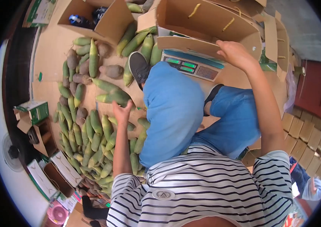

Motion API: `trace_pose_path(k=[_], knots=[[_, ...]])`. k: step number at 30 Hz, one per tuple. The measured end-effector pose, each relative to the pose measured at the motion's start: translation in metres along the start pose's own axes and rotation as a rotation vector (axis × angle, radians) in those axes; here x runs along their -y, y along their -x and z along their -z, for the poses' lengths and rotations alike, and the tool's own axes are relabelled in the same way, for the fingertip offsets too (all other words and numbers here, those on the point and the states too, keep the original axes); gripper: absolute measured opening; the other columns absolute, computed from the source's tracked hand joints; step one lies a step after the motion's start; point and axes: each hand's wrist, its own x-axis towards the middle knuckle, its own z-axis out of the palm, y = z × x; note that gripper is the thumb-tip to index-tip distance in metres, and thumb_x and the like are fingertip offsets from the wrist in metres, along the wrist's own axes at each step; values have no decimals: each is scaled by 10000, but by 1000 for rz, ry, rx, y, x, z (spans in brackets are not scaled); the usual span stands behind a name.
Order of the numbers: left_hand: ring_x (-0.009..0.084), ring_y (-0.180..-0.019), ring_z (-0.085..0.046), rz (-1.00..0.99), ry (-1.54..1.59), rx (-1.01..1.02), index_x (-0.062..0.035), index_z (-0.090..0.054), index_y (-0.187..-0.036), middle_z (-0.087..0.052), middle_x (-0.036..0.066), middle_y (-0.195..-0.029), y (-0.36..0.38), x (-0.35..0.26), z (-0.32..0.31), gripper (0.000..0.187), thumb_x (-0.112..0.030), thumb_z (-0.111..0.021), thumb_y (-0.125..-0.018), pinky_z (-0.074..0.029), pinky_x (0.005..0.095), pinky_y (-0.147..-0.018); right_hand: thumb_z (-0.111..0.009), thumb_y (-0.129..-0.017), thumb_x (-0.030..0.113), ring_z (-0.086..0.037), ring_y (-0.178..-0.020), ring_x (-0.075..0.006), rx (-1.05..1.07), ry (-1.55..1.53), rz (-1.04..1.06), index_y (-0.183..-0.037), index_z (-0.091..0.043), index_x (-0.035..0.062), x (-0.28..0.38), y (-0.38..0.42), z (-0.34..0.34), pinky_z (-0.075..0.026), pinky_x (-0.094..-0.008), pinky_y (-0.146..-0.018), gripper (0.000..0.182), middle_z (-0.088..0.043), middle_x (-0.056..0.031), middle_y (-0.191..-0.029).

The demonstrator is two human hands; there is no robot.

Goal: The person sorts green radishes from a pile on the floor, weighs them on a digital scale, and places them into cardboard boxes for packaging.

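Observation:
My left hand point(122, 112) is at the right end of a green radish point(111, 97), thumb and a finger around its end; the other fingers are hidden. Another green radish point(105, 85) lies right beside it. My right hand point(233, 53) grips the near side of an open cardboard box point(205, 46), with fingertips over its upper edge. That box has yellow rope handles and stands on a digital scale point(192, 67) with lit green displays. Whatever lies inside the box is mostly hidden by its near wall.
Several green radishes point(94, 132) spread over the floor at left. My bent knee point(173, 98) and shoe point(139, 68) are between my hands. Another open box point(100, 24) stands at upper left. Stacked cartons point(306, 132) are at right, near another person's blue clothing point(311, 189).

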Motion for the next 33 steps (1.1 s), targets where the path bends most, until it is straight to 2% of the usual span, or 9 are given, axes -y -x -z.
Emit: trace_pose_path(k=[4,8,14,20,21,22,23,29,33], knots=[[185,-940,-564,-311,512,-217,54,-469,-1144,-568,131,-1078,-6,-173,40,457,-30,-694,-755,-434,318,-883,-551,-839,152,-553,-846,-399,-18,36,-3,-948,-474,5,-5,0,-9,-438,-472,-713,199,-589,-212,-844],[112,-801,-562,-610,521,-345,29,-549,-1000,-599,67,-968,-23,-273,41,282,20,-670,-745,-469,242,-697,-541,-845,139,-556,-864,-397,-13,69,10,-974,-475,1,-4,-5,-18,-442,-468,-724,200,-587,-220,-854],[379,-905,-544,-1193,247,-10,11,-495,-1048,-562,216,-933,-61,-352,-34,503,-232,-718,-669,-449,399,-774,-522,-855,146,-565,-865,-384,-38,67,11,-1017,-488,-4,4,2,-7,-447,-465,-730,223,-593,-223,-854],[150,-742,-629,-965,-110,276,-7,-602,-986,-663,110,-828,-82,-304,-46,295,-222,-665,-796,-495,295,-646,-534,-857,161,-564,-843,-390,40,97,37,-1000,-506,13,8,6,-11,-442,-468,-714,208,-593,-222,-841],[375,-915,-546,-825,146,258,-1,-496,-1095,-568,213,-952,-71,-308,-23,423,-152,-662,-736,-455,403,-784,-527,-862,152,-554,-851,-399,38,85,26,-1028,-503,14,6,5,-12,-437,-466,-718,218,-587,-233,-860],[364,-942,-549,-872,191,66,-15,-496,-1120,-569,208,-1010,-73,-288,-14,408,-124,-647,-756,-460,387,-790,-520,-868,144,-544,-858,-408,34,74,16,-1056,-500,14,4,3,-11,-431,-465,-721,229,-580,-245,-879],[136,-831,-627,-774,216,-7,-11,-595,-1039,-664,91,-906,-80,-255,-6,249,-166,-620,-846,-493,268,-728,-526,-865,152,-553,-856,-399,5,77,27,-1048,-508,16,3,4,-11,-436,-466,-719,229,-588,-234,-870],[336,-936,-587,-83,-252,-136,4,-578,-986,-622,184,-970,-37,-6,40,295,-223,-615,-801,-451,407,-797,-528,-869,176,-549,-868,-394,29,19,2,-1055,-521,18,2,-1,-3,-432,-460,-730,245,-588,-228,-895],[333,-987,-578,477,-354,-26,76,-530,-1084,-600,238,-1015,35,137,35,503,-278,-656,-749,-444,396,-841,-521,-875,183,-548,-875,-400,-1,38,39,-1083,-519,15,-3,-5,-8,-429,-452,-725,267,-589,-227,-908]])
